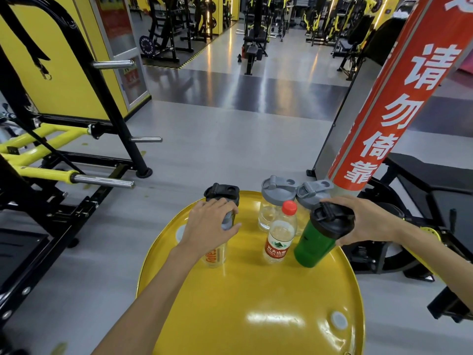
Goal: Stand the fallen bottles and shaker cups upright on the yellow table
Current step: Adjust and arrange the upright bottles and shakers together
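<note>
Round yellow surface [256, 290], glossy, ceiling lights glaring off it, a pale round spot near its close edge. The landmark is the water bottle [280, 234], red cap, red label, upright near the middle.

Left of that bottle, the left hand [207, 226] is draped over a grey shaker [225, 198] with a black lid, fingers [225, 204] wrapped round its body just under the lid. It stands upright. Below that hand, a clear bottle [216, 254] with orange lettering, upright, its top hidden by the wrist.

Right of the water bottle, the green shaker [316, 242] leans, black lid tipped toward the far right, base on the surface. The right hand [368, 221] grips it at the lid, fingers curled over the rim.

Behind the water bottle, two clear shakers with grey lids: one [275, 201] directly behind, another [311, 194] to the right, tight against a red pillar [389, 98] with white characters.

Beyond it all, a grey gym floor [217, 139], shiny under strip lights. Left, a black and yellow rack [64, 149] with chrome pegs; yellow walls. Far back, rows of black machines [253, 44]. Right, a black bench [430, 175].
</note>
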A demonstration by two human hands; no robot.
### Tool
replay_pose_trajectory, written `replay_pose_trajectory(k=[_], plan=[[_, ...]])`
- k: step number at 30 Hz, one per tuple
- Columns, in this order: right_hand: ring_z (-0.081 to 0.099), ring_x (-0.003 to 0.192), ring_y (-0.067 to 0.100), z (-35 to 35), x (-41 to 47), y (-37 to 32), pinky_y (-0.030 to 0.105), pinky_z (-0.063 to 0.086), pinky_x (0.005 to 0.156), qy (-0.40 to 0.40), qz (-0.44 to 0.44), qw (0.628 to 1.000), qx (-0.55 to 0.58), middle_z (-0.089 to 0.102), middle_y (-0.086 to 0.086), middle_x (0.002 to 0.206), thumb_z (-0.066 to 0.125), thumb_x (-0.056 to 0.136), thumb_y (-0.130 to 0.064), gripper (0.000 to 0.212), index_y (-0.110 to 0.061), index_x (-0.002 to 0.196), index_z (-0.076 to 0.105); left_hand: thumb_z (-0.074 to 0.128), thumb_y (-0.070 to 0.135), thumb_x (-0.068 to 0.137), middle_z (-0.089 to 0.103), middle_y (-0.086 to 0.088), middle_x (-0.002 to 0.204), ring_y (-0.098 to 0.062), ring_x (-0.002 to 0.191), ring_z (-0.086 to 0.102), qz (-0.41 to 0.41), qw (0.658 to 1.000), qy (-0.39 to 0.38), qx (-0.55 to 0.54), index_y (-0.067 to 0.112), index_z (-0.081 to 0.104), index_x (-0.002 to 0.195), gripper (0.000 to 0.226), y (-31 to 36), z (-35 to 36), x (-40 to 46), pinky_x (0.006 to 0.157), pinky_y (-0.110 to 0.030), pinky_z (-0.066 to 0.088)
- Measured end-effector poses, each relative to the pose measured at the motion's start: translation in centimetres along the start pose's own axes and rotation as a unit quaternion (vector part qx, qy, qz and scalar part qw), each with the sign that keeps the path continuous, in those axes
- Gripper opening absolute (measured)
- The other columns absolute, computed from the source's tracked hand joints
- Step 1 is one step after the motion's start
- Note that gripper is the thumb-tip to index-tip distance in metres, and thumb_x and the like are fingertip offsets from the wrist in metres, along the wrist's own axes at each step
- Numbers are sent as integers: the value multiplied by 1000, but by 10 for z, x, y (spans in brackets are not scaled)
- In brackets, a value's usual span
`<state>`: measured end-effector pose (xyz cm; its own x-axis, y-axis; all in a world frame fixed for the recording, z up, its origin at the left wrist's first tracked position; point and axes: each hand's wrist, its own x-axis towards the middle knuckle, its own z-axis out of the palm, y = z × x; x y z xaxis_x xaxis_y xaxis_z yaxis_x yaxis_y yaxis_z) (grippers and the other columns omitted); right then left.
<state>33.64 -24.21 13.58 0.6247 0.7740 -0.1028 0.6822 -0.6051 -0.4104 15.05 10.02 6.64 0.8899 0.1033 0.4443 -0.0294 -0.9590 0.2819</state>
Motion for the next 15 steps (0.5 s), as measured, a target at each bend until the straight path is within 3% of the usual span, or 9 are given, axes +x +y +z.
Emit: replay_pose_trajectory(k=[4, 10, 13, 15], plan=[[57, 116, 12, 1, -1, 1, 35, 49, 100, 0, 3, 1000, -6, 59, -10, 129, 97, 50, -40, 103, -31, 140, 47, 66, 55, 83, 61, 18, 95, -5, 87, 58, 2, 1000, 0, 2, 33, 59, 98, 28, 0, 0, -1, 77, -28, 44], [52, 120, 15, 0, -3, -2, 31, 45, 101, -22, 22, 1000, 1, 53, -8, 131, 97, 54, -32, 104, -35, 140, 38, 68, 54, 82, 63, 17, 96, -6, 87, 59, 0, 1000, 3, 4, 32, 61, 98, 28, 0, 0, -1, 77, -28, 44], [44, 132, 17, -5, -1, -10, 34, 40, 109, -52, 47, 998, -5, 44, -7, 144, 94, 57, -41, 113, -33, 149, 30, 66, 55, 83, 63, 17, 96, -6, 87, 59, 0, 1000, 3, 3, 32, 61, 99, 28, 1, 0, 0, 78, -29, 45], [34, 140, 16, -9, 2, -24, 38, 34, 114, -29, 46, 999, 3, 35, -9, 153, 89, 59, -53, 113, -35, 152, 28, 63, 56, 83, 63, 16, 96, -7, 87, 59, 0, 1000, 2, 3, 32, 61, 100, 29, 2, -1, 0, 77, -29, 45]])
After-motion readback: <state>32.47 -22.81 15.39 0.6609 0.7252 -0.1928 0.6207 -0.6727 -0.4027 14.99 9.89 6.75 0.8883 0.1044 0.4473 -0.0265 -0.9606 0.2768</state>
